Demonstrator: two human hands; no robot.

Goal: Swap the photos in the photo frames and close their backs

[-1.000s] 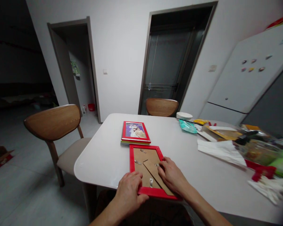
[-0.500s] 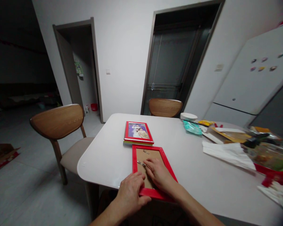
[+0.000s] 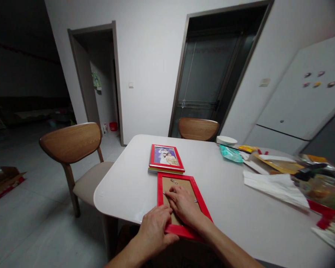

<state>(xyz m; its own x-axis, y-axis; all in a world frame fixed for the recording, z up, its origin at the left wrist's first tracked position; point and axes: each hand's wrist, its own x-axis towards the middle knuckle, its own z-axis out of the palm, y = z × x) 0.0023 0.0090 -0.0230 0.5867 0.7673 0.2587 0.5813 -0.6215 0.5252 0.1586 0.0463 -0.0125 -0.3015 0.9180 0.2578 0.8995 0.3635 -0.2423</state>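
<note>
A red picture frame [image 3: 160, 190] lies face down on the table, its brown backing board [image 3: 184, 184] upward. My left hand [image 3: 156, 227] grips the frame's lower left corner, thumb along the bottom edge. Over the board, my right hand [image 3: 184, 204] has its fingers bent and closed at a small metal piece near the left edge, mostly hidden by the fingertips. A metal hanger [image 3: 173, 181] shows near the top of the board, and a small metal tab [image 3: 195, 201] at its right edge. Just beyond sits a stack of frames, the top one a red-framed photo [image 3: 166, 155] facing up.
The white table [image 3: 123, 186] has a rounded left corner. On its right are a white bowl [image 3: 226, 140], a teal packet [image 3: 231, 153], white paper [image 3: 275, 188] and cluttered packaging. Wooden chairs stand at the left [image 3: 72, 143] and far side [image 3: 198, 129].
My right fingertips have moved slightly left and now cover most of the left metal piece. The tab at the right edge has come into view. My left hand keeps its grip.
</note>
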